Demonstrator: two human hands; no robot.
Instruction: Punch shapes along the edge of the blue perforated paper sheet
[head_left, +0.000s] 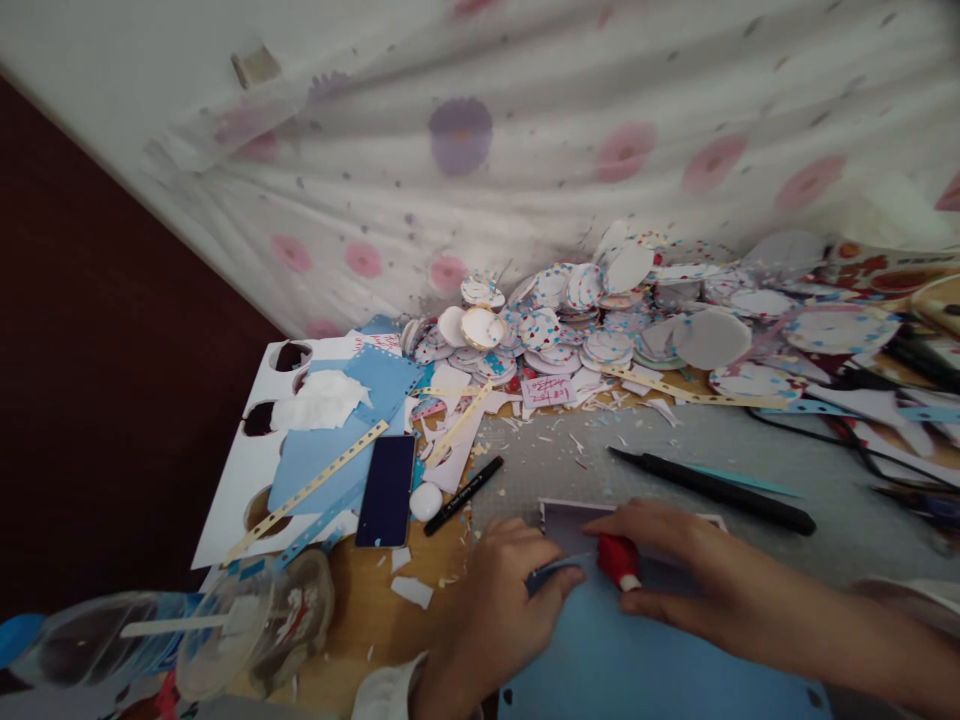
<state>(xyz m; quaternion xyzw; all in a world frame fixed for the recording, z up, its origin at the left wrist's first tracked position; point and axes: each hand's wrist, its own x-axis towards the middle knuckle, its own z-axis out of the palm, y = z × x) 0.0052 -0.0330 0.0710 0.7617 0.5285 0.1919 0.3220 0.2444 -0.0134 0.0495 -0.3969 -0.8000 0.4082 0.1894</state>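
Observation:
My left hand point(517, 580) pinches the edge of a light blue paper sheet point(637, 660) between thumb and fingers. That sheet has small dark holes near its two visible lower corners. Between the thumb and fingers of my right hand point(682, 570) is a small red punch point(616, 562) with a white end, set at the sheet's far edge. My fingers hide part of it. Behind both hands lies a shallow pale tray or box point(562, 518), mostly covered by them and the sheet.
White paper discs point(607, 345) with coloured specks pile up along the curtain point(525, 150). A black pen-like tool point(720, 490) lies on the grey mat point(540, 450). To the left are a phone point(386, 492), a marker point(463, 495), punched strips point(307, 490) and a bottle point(97, 635).

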